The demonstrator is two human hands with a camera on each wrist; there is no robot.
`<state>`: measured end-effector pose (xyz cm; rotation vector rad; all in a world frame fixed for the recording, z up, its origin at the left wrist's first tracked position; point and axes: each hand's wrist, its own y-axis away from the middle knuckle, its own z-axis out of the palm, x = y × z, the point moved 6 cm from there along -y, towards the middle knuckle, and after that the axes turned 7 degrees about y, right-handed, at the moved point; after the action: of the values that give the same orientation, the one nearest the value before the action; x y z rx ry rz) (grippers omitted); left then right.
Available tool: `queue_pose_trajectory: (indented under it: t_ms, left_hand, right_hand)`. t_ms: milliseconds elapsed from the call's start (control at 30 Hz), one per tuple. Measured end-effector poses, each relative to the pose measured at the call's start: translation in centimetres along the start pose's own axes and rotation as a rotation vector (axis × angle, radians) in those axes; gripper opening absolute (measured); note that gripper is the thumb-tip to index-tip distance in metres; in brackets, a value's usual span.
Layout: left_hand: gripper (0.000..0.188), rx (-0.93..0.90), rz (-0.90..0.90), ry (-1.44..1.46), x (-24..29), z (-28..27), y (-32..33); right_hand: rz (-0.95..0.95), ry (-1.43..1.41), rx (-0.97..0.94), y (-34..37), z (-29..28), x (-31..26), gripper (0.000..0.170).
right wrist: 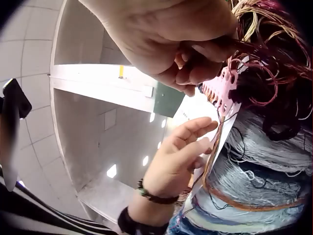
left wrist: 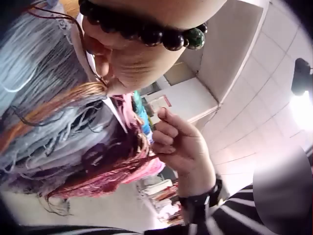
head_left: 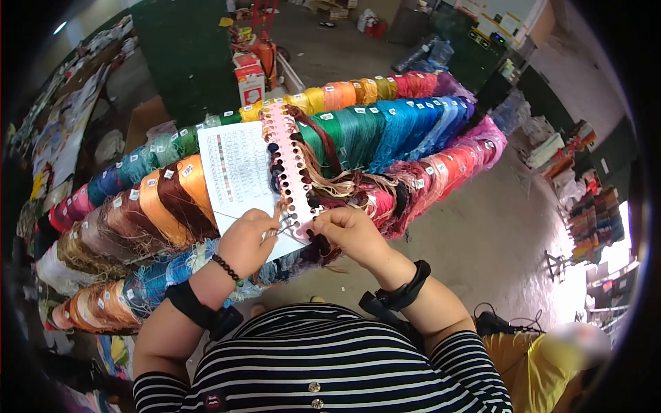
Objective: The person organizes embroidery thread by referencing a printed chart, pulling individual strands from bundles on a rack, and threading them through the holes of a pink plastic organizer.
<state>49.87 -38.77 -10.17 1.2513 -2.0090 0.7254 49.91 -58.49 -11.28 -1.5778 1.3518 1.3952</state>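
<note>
A pink holed card point(head_left: 297, 175) with looped threads lies on a printed sheet point(head_left: 234, 162), over rows of colored skeins. At the card's lower end, the left hand point(head_left: 246, 239) pinches an orange-brown strand; in the left wrist view this strand point(left wrist: 54, 110) runs from the fingers of that hand point(left wrist: 134, 66). Right of the card's lower end, the right hand point(head_left: 352, 235) has its thumb and fingers curled together. Dark red threads point(right wrist: 264, 51) run into the grip of the right hand point(right wrist: 171, 39) in the right wrist view. Its fingertips are partly hidden.
Orange and brown skeins point(head_left: 162, 206) hang at the left, with blue and green ones point(head_left: 406, 127) behind the card. Pink skeins point(head_left: 441, 168) extend right. Beyond them stand a red-and-white box point(head_left: 250, 79) and a red cylinder point(head_left: 267, 58). Another thread rack point(head_left: 592, 217) stands far right.
</note>
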Motion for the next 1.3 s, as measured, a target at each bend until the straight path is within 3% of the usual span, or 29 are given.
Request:
queue_pose_trajectory:
  t_ms: [67, 233, 300, 433, 500, 567, 633, 700, 767, 800, 833, 867, 900, 933, 967, 1033, 1133, 1300]
  left_hand:
    - [0.015, 0.061, 0.124, -0.086, 0.6, 0.2, -0.3]
    - [0.006, 0.146, 0.103, -0.070, -0.4, 0.2, 0.0]
    - [0.006, 0.230, -0.012, 0.206, -0.5, -1.1, 0.9]
    - [0.007, 0.333, -0.146, 0.491, -3.4, -6.8, 3.8]
    - [0.011, 0.408, -0.348, 0.773, -5.8, -11.9, 6.1]
    - [0.017, 0.567, -0.221, 0.967, -5.2, -15.6, 7.1]
    - [0.021, 0.794, -0.044, 1.148, -7.8, -21.3, 8.9]
    - [0.025, 1.124, -0.034, 1.110, -15.1, -28.0, 12.1]
    - [0.033, 1.412, -0.491, 0.156, -15.0, -30.5, 14.9]
    - [0.039, 1.418, -0.249, -0.101, -13.6, -29.9, 13.9]
    - [0.035, 1.185, -0.210, -0.036, -14.0, -28.0, 12.9]
    - [0.031, 0.949, -0.179, 0.029, -8.2, -23.1, 9.7]
    - [0.022, 0.689, -0.222, 0.166, -7.0, -19.2, 7.5]
    - [0.016, 0.342, -0.311, 0.475, -3.2, -14.3, 5.4]
    - [0.017, 0.180, -0.418, 0.566, -3.5, -10.5, 4.7]
    - [0.017, -0.027, -0.584, 0.750, -3.2, -5.1, 4.0]
    - [0.018, -0.090, -0.698, 0.884, -4.3, -1.7, 3.8]
    - [0.022, -0.067, -0.621, 0.876, -3.7, -0.3, 3.5]
  right_hand:
    - [0.046, -0.014, -0.048, -0.4, -1.1, 0.7, 0.019]
    - [-0.009, -0.043, -0.055, -1.6, -1.4, 2.6, 0.016]
    - [0.007, -0.108, -0.041, -1.4, -1.7, 2.3, 0.014]
    - [0.010, -0.178, -0.037, -2.1, -2.0, 3.6, 0.011]
    - [0.009, -0.169, -0.027, -2.0, -1.7, 3.2, 0.012]
    - [-0.061, -0.110, -0.012, -2.0, -1.1, 2.4, 0.014]
    - [-0.097, -0.044, -0.029, -1.8, -0.7, 1.5, 0.014]
    - [-0.060, -0.007, 0.015, -1.8, -0.7, 1.7, 0.015]
    - [-0.010, 0.014, 0.051, -1.6, -0.9, 1.7, 0.016]
    - [0.010, 0.025, 0.026, -1.4, -1.0, 1.4, 0.017]
    - [-0.070, 0.050, 0.025, -1.3, -0.7, 0.5, 0.017]
    - [-0.141, 0.078, 0.020, -1.1, -0.1, -0.2, 0.017]
    - [-0.211, 0.108, 0.009, -0.7, 0.6, -1.0, 0.017]
    - [-0.114, 0.117, -0.072, -0.5, 1.5, -1.7, 0.015]
    - [-0.192, 0.162, -0.080, -0.7, 2.5, -2.2, 0.015]
    - [-0.166, 0.215, -0.175, -1.0, 4.6, -2.3, 0.018]
    - [-0.043, 0.101, -0.296, -2.0, 7.2, -0.3, 0.022]
    - [0.015, 0.112, -0.299, -2.5, 8.1, 1.0, 0.023]
